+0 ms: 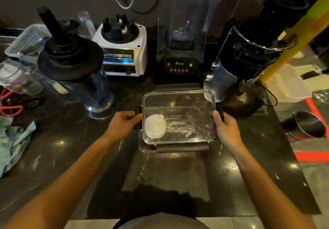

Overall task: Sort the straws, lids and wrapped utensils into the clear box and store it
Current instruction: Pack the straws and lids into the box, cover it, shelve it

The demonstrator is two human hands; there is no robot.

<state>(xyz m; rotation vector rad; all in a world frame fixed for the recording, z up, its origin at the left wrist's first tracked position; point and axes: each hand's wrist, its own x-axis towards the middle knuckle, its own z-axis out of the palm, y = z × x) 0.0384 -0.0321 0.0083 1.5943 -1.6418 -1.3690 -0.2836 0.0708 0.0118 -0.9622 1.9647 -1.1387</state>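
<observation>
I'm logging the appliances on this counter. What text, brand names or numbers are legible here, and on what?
White blender base, front label: a row of characters on a dark and blue strip, too blurred to read.
Black blender, control panel: a script brand word that seems to start with "B", the rest unreadable.
Yellow post: orange marks, unreadable.
Nothing else carries text.

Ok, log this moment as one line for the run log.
step: closing box | left hand: on left latch | right hand: on right latch | clear box: on counter, lidded | contents: white lid
</observation>
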